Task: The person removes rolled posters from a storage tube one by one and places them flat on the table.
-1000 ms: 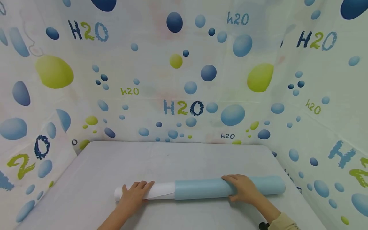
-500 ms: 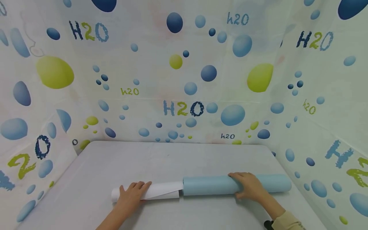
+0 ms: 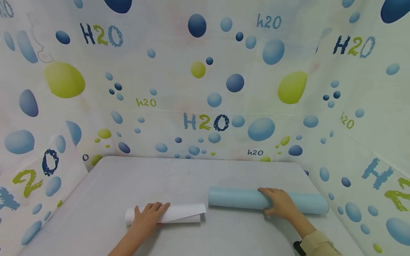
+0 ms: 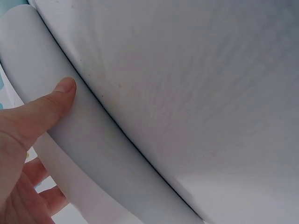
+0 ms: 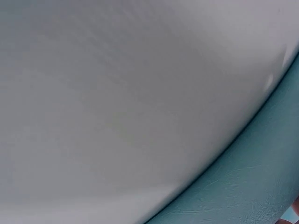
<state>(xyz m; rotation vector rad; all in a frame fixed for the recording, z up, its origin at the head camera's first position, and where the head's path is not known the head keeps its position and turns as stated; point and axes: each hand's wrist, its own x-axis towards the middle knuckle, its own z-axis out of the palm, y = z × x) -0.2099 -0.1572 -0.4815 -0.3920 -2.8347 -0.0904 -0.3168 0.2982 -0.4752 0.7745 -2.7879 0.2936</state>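
Observation:
A white paper roll (image 3: 184, 214) lies across the near left of the table, with a loose flap of its sheet at the right end. My left hand (image 3: 148, 219) grips it near its left part; in the left wrist view the thumb (image 4: 42, 112) lies along the roll and the other fingers reach round its far side. To the right is a thicker light blue roll (image 3: 235, 198), slightly slanted and apart from the white one. My right hand (image 3: 279, 203) holds the blue roll past its middle, fingers over the top and thumb at the near side. In the right wrist view the blue roll (image 5: 247, 182) fills the lower right corner.
Both rolls are on a white-covered table (image 3: 153, 181). Behind it and along both sides hangs a white curtain (image 3: 169, 71) printed with blue and green drops and H2O lettering. A dark round thing (image 3: 298, 247) shows beside the right sleeve (image 3: 317, 243).
The blue roll has slid off the white roll's right end, moving right and slightly back with my right hand. A gap now separates them. My left hand keeps holding the white roll in nearly the same place.

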